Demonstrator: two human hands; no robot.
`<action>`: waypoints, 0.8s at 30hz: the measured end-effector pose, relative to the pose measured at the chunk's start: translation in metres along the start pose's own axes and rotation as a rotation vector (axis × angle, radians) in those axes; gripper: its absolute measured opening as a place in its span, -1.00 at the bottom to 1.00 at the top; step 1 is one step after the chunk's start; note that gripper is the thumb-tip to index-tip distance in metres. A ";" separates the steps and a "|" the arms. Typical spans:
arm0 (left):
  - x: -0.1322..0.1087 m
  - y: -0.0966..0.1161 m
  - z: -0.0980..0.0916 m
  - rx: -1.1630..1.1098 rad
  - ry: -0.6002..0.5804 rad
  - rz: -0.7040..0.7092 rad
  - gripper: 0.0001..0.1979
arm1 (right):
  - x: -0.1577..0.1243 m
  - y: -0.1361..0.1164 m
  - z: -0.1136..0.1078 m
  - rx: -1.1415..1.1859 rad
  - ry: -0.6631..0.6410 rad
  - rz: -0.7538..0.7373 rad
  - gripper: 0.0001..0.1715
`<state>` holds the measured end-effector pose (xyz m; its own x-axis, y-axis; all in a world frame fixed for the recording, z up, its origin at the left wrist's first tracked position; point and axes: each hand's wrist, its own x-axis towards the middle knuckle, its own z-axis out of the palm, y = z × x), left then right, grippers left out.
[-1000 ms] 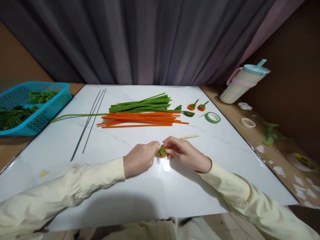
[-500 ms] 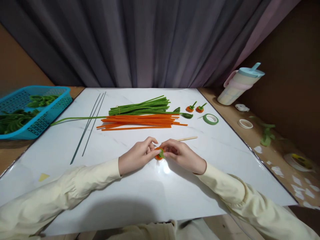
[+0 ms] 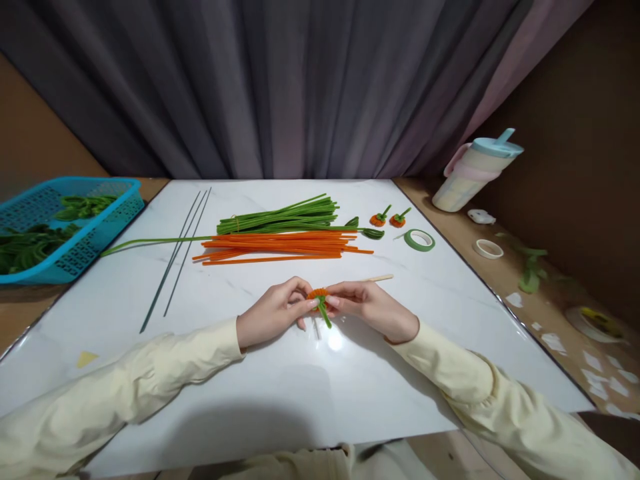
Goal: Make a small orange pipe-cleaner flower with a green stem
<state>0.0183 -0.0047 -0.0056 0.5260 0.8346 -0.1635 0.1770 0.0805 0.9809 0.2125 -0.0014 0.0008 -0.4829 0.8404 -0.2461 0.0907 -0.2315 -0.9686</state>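
Between my fingertips is a small orange pipe-cleaner pumpkin (image 3: 318,294) with a green stem that points down toward me. My left hand (image 3: 277,310) pinches its left side, thumb on the front. From the right, my right hand (image 3: 374,305) grips it with thumb and forefinger. Behind the right hand a thin wooden stick (image 3: 383,277) lies on the table, partly hidden. Farther back are a bundle of orange pipe cleaners (image 3: 280,247) and a bundle of green pipe cleaners (image 3: 280,217). Two similar orange pieces (image 3: 397,220) with green stems rest at the back right.
A green tape roll (image 3: 419,241) lies right of the bundles. Dark thin wires (image 3: 175,267) lie at left, crossed by a long green stem (image 3: 150,241). A blue basket (image 3: 105,223) holds green pieces. A tumbler (image 3: 473,177), a white ring (image 3: 488,249) and paper scraps (image 3: 554,343) are at right.
The orange piece has turned in my fingers, so its green stem now shows hanging toward me. My right hand has flattened its fingers slightly. The things on the table have stayed put.
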 end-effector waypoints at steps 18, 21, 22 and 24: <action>-0.002 -0.002 0.007 0.025 0.089 0.085 -0.77 | -0.005 -0.007 0.009 -0.234 0.141 -0.168 -0.80; -0.001 -0.003 0.006 0.007 0.083 0.098 -0.77 | -0.007 -0.009 0.006 -0.376 0.180 -0.306 -0.86; -0.001 -0.003 0.006 0.007 0.077 0.104 -0.78 | -0.008 -0.010 0.005 -0.442 0.175 -0.353 -0.86; -0.001 -0.004 0.006 0.018 0.069 0.110 -0.78 | -0.009 -0.010 0.003 -0.542 0.166 -0.414 -0.86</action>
<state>0.0220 -0.0090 -0.0095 0.4850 0.8733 -0.0464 0.1368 -0.0233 0.9903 0.2131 -0.0086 0.0129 -0.4363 0.8802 0.1869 0.3701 0.3648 -0.8544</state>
